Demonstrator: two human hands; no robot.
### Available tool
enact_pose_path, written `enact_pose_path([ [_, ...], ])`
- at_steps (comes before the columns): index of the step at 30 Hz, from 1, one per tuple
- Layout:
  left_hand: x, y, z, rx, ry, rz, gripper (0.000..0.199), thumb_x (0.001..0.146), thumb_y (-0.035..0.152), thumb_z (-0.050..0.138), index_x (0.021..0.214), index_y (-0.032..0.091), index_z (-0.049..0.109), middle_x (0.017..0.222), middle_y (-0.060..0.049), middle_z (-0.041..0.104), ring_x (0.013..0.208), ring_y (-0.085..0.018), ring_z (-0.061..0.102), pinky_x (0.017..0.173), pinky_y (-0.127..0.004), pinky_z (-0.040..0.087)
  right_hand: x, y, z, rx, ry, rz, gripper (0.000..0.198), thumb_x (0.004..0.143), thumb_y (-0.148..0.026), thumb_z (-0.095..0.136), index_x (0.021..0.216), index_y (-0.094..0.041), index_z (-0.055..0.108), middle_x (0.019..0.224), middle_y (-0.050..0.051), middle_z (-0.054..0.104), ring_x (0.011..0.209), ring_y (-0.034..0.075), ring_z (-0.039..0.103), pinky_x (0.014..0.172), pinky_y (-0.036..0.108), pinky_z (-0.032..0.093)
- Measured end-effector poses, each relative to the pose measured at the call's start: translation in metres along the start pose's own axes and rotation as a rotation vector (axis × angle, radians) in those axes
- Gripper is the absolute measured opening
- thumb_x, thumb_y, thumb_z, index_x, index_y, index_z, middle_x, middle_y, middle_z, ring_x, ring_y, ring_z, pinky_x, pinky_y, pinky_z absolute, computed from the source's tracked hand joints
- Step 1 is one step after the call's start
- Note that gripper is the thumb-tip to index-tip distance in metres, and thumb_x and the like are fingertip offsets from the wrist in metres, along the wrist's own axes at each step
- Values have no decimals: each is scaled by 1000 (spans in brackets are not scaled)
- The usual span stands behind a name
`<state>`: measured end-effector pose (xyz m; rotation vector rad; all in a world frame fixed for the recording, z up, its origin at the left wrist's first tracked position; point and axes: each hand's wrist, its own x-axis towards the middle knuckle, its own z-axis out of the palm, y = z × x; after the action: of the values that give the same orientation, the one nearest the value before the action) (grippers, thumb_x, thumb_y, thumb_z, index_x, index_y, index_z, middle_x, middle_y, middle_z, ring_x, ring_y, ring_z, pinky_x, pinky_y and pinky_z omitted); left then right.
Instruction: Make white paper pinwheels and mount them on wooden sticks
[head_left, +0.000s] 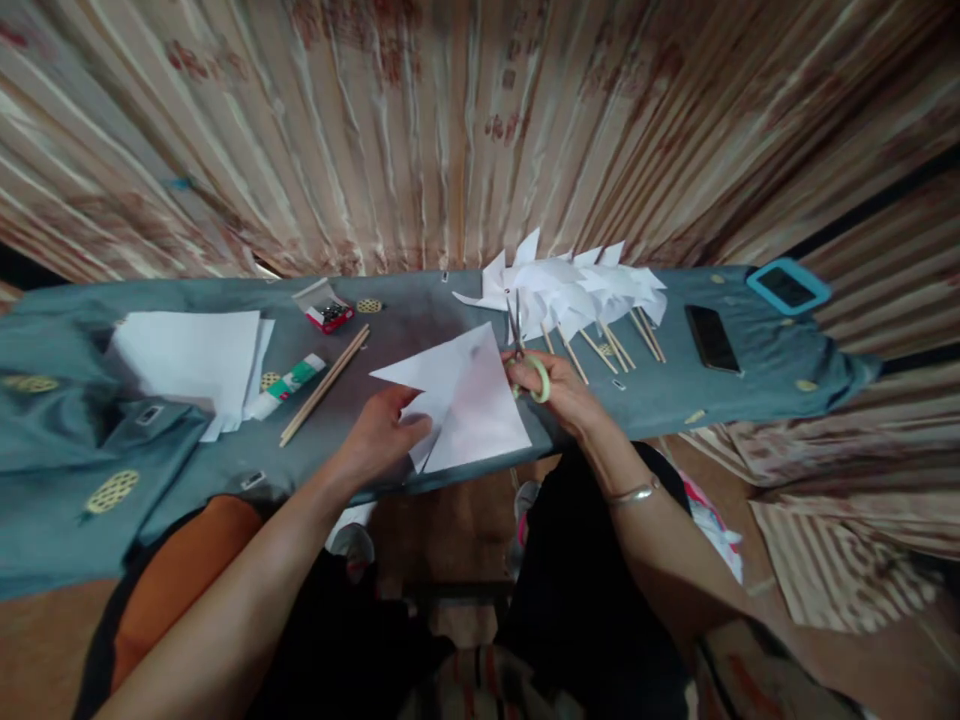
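Table (420, 308), free room: rear strip between red box (330, 317) and white pinwheels (570, 285); narrow gap between pinwheels and phone (712, 338). Obstructions: paper stack (191, 350), glue stick (289, 385), loose wooden sticks (324, 387), left; held sheet (480, 410) and scissors (517, 345), centre; curtain (450, 130), behind.

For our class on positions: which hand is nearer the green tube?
Left: the left hand holds the paper across the sticks from the green tube; the right hand, holding scissors, is farther off, beyond the paper.
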<state>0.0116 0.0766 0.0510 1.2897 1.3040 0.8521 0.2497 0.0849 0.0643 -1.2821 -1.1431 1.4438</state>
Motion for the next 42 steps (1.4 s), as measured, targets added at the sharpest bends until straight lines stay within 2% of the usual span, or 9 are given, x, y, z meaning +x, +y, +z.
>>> enact_pose_path([
  [3, -1, 3, 3, -1, -86, -6, 19, 55, 19, 70, 73, 21, 70, 72, -3, 72, 75, -27, 68, 79, -37, 53, 1, 0, 8, 20, -51, 22, 38, 48, -42, 89, 69, -19, 67, 59, -7, 59, 54, 8, 50, 55, 21, 40],
  [7, 1, 5, 2, -134, -55, -75, 20, 54, 20, 77, 72, 18, 71, 72, -5, 72, 75, -26, 67, 77, -35, 53, 1, -1, 12, 59, -36, 55, 33, 47, -34, 89, 63, -18, 65, 55, -7, 60, 53, 9, 53, 56, 23, 43],
  [13, 8, 4, -4, -546, 38, -37, 52, 60, 33, 84, 107, 17, 69, 102, -7, 72, 91, -20, 66, 77, -28, 51, 12, 2, 5, 264, 271, -33, 29, 49, -32, 87, 67, -18, 69, 62, -4, 68, 58, 11, 60, 63, 26, 50],
  [18, 6, 4, 11, -701, -96, -129, 30, 68, 29, 80, 94, 18, 70, 103, -6, 70, 98, -19, 66, 81, -27, 52, 21, 7, 11, 384, 409, -87, 25, 53, -30, 84, 66, -19, 66, 62, -4, 67, 52, 10, 57, 58, 25, 48],
  [21, 2, 7, 25, -794, -123, -229, 20, 69, 23, 79, 84, 16, 68, 90, -5, 72, 85, -18, 68, 79, -30, 55, 22, 11, 23, 376, 355, -93, 26, 53, -31, 84, 67, -19, 65, 61, -4, 66, 53, 10, 57, 58, 26, 47],
  [25, 4, 14, 33, -986, 39, -277, 22, 82, 26, 70, 102, 17, 65, 95, -4, 73, 79, -16, 70, 70, -28, 58, 19, 11, 37, 337, 275, -100, 29, 54, -35, 85, 68, -19, 66, 63, -4, 66, 57, 11, 57, 59, 26, 46],
  [29, 9, 17, 29, -1014, 242, -268, 10, 89, 12, 59, 96, 15, 65, 82, -1, 73, 64, -11, 67, 57, -19, 56, 16, 7, 45, 268, 223, -107, 35, 51, -40, 88, 61, -20, 61, 56, -5, 59, 53, 9, 48, 52, 23, 40],
  [34, 16, 21, 13, -1026, 363, -216, 15, 92, 8, 54, 94, 16, 66, 80, 1, 73, 62, -10, 67, 54, -17, 56, 6, 3, 46, 141, 162, -77, 40, 57, -53, 84, 66, -19, 63, 54, -5, 57, 50, 8, 45, 50, 22, 37],
  [42, 24, 26, -19, -1045, 521, -67, 20, 93, 11, 54, 107, 16, 66, 92, -2, 75, 74, -10, 69, 71, -19, 59, -21, 22, 41, -67, -286, 67, 55, 68, -61, 75, 99, -17, 68, 77, 3, 71, 64, 12, 59, 61, 25, 46],
])
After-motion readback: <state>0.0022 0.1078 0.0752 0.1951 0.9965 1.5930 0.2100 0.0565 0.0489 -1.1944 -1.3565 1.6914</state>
